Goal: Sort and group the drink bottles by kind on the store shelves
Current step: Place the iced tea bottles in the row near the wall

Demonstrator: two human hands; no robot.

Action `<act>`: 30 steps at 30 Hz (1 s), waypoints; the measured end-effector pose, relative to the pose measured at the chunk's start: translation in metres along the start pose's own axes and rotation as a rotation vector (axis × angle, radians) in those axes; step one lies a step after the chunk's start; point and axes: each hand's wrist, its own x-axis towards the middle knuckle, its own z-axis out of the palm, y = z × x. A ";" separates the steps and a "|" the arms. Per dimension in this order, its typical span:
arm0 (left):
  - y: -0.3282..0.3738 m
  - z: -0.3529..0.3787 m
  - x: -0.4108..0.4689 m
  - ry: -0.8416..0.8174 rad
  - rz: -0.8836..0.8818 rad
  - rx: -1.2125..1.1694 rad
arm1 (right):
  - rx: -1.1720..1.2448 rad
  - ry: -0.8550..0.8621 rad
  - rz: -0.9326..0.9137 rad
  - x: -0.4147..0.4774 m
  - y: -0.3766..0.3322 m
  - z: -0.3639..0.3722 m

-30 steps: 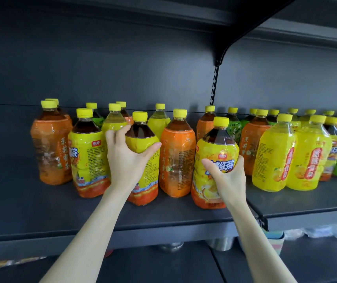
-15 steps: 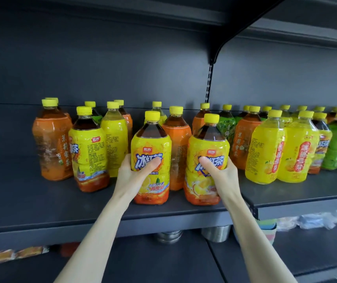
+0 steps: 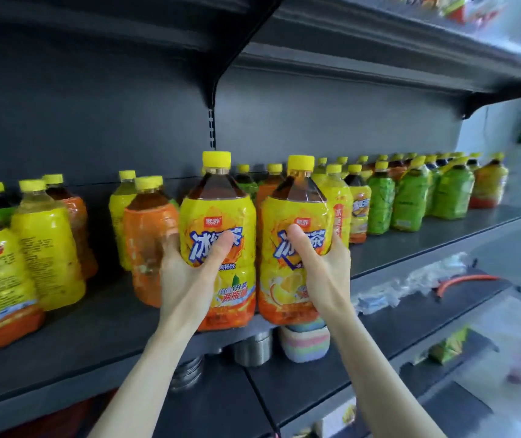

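Shelf point(image 3: 101, 336): a long dark grey shelf. It runs across the whole view and holds a row of drink bottles.
Top shelf point(image 3: 379, 49): another dark shelf sits above the bottles. The things on it are too blurry to tell.
Lower shelf point(image 3: 331, 368): it is under the bottle shelf. It holds some round metal tins point(image 3: 251, 349) and a striped pastel thing point(image 3: 305, 344).
Left iced tea bottle point(image 3: 218, 241): a big yellow and orange bottle with dark tea and a yellow cap. It stands upright at the front edge of the shelf, near the middle.
Right iced tea bottle point(image 3: 294, 245): the same kind of bottle. It is just beside the left one, over the front edge, tipped a little to the right.
Orange bottle point(image 3: 148, 241): it stands just behind the left hand.
Green bottles point(image 3: 410, 197): they stand in a group far along the shelf on the right.
Yellow bottles point(image 3: 47, 245): some stand at the left end of the shelf.
Left hand point(image 3: 189, 273): it is wrapped around the left iced tea bottle. The thumb is across the front label and the fingers are behind it.
Right hand point(image 3: 319, 267): it is wrapped around the right iced tea bottle, thumb on the front label.
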 end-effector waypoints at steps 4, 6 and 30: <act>0.009 0.079 -0.023 -0.107 -0.033 -0.048 | -0.047 0.087 0.014 0.014 -0.017 -0.087; 0.007 0.124 -0.045 -0.153 -0.064 -0.089 | -0.101 0.137 0.026 0.017 -0.021 -0.138; -0.028 0.573 -0.077 -0.440 -0.062 -0.263 | -0.342 0.388 0.000 0.205 0.032 -0.523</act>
